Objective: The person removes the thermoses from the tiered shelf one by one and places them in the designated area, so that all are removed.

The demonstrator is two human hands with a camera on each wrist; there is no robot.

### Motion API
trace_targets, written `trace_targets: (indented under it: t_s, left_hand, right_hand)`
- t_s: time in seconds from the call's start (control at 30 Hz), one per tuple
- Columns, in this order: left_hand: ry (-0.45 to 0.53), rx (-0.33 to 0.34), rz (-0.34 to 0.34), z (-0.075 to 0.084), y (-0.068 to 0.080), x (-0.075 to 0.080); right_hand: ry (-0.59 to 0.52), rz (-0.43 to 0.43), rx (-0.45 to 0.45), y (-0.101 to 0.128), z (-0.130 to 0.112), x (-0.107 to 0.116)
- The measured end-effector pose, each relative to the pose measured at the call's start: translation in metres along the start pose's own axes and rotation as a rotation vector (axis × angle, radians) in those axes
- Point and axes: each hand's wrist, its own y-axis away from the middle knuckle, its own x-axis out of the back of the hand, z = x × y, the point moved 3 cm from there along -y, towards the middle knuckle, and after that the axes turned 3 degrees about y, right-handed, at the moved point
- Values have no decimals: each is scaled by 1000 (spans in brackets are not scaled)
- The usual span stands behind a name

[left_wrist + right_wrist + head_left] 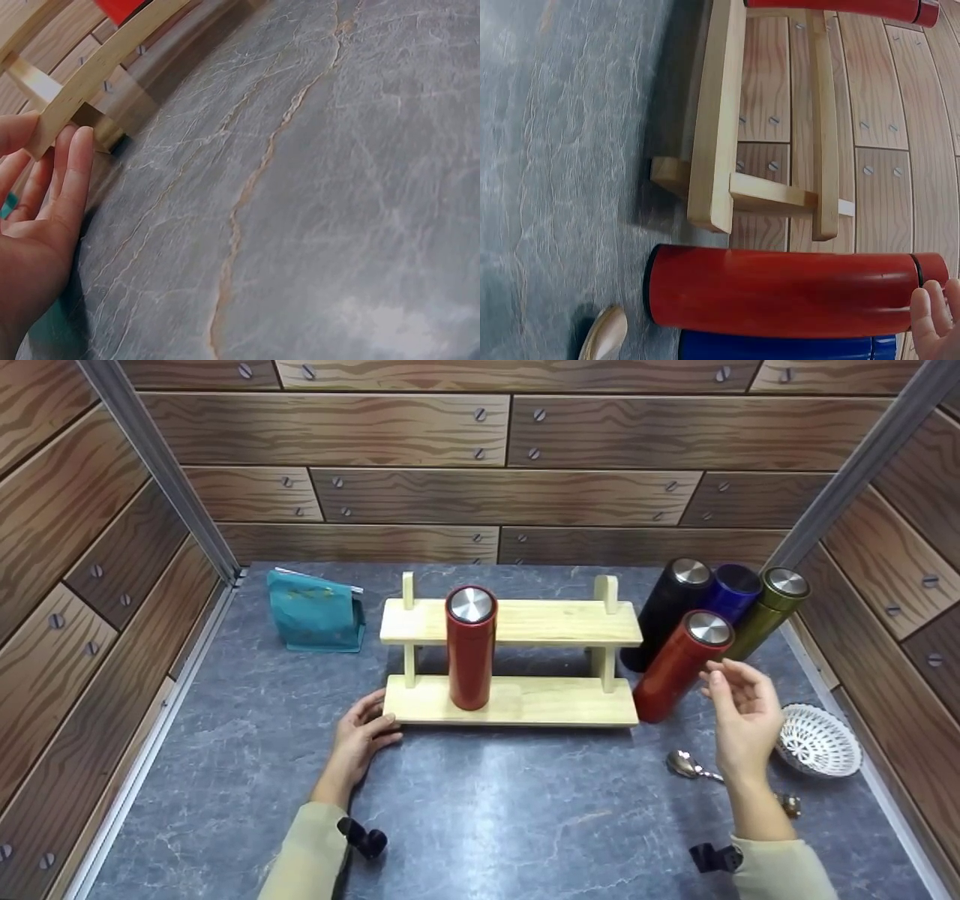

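A small two-tier wooden rack [555, 701] stands mid-table with a red thermos flask [471, 660] upright on its lower board. My left hand [360, 739] holds that board's left end, thumb over the top and fingers below, as the left wrist view shows. Just off the rack's right end stands a second red flask [671, 679] with a steel-topped lid. My right hand [750, 716] is raised beside this lid, fingers loosely bent and nothing between them. In the right wrist view its fingertips [922, 311] overlap the lid end of the red flask [780, 291].
Behind the second red flask stand a black flask [664, 611], a blue flask [735, 585] and an olive-green flask [765, 615]. A white openwork basket [821, 741] and a metal spoon [682, 765] lie at right. Back left is a teal pouch [315, 615].
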Motion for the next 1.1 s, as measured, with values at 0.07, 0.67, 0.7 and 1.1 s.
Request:
trace_targets:
  t_s: [0.07, 0.67, 0.7, 1.1]
  left_hand:
    - [-6, -6, -2, 0, 0, 1]
    - [-26, -4, -4, 1, 1, 0]
    - [-29, -6, -5, 1, 0, 0]
    - [-13, -9, -14, 0, 0, 0]
  right_hand:
    - [24, -13, 9, 1, 0, -3]
    - [44, -214, 24, 10, 12, -49]
    - [56, -224, 29, 10, 12, -52]
    - [162, -321, 39, 11, 18, -90]
